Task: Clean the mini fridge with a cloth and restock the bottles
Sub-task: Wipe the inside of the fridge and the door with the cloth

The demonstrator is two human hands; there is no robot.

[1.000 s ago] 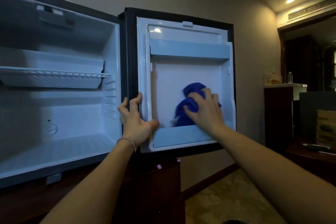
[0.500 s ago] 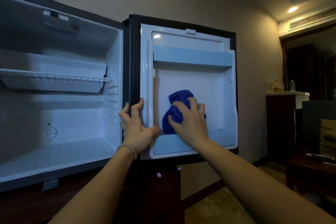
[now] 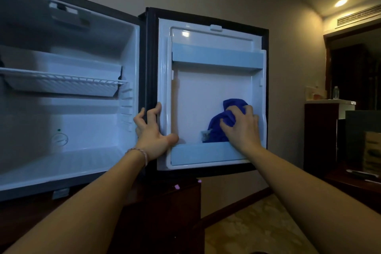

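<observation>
The mini fridge [image 3: 68, 130] stands open and holds no bottles, its wire shelf [image 3: 61, 80] across the upper left. Its door [image 3: 195, 93] is swung out to the right, white inner panel facing me. My left hand [image 3: 153, 132] grips the door's hinge-side edge, fingers curled round it, thumb on the inner lining. My right hand [image 3: 243, 128] presses a bunched blue cloth [image 3: 218, 128] against the lower right of the door panel, just above the bottom door shelf [image 3: 198, 153]. My fingers curl over the cloth.
A dark wooden cabinet [image 3: 165, 212] sits under the fridge. At the right stands a dark counter [image 3: 321, 130] with a clear bottle [image 3: 336, 92] on top. A low table [image 3: 358, 179] holds a box. Patterned carpet covers the floor at lower right.
My right hand has slid the blue cloth from the lower left of the door panel over to its lower right. My left hand keeps its grip on the door edge.
</observation>
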